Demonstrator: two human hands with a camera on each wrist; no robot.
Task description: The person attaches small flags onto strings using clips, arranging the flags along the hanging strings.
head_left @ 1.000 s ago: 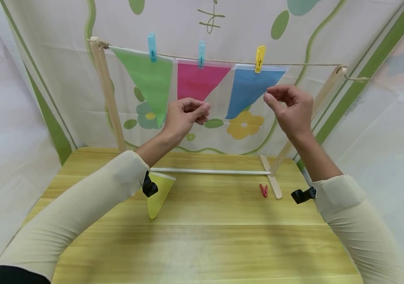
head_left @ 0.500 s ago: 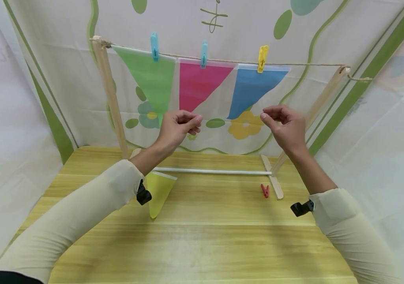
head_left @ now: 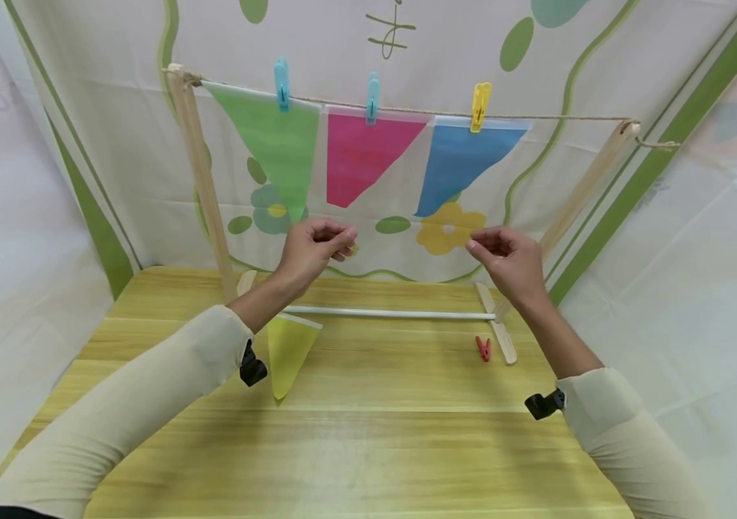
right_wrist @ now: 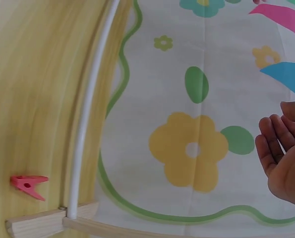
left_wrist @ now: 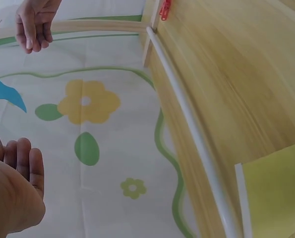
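My left hand (head_left: 313, 252) hovers in the air below the green flag (head_left: 277, 144) and the pink flag (head_left: 368, 155), fingers loosely curled around nothing. Below and right of the blue flag (head_left: 465, 162) is my right hand (head_left: 512, 263), also holding nothing, with relaxed fingers. Two blue clothespins (head_left: 282, 85) and a yellow clothespin (head_left: 480, 107) fix these flags to a twine line (head_left: 563, 117). On the table lies a yellow flag (head_left: 292, 353), left of the middle. A red clothespin (head_left: 483, 349) lies at the right, seen also in the right wrist view.
Two wooden posts (head_left: 198, 173) carry the twine, standing on wooden feet (head_left: 503, 339). A white rod (head_left: 387, 313) joins them low over the wooden table (head_left: 368, 447). Behind hangs a printed fabric wall (head_left: 355, 245).
Both hands have moved down, away from the hanging flags, and slightly left. The flags, clothespins and stand stay where they were.
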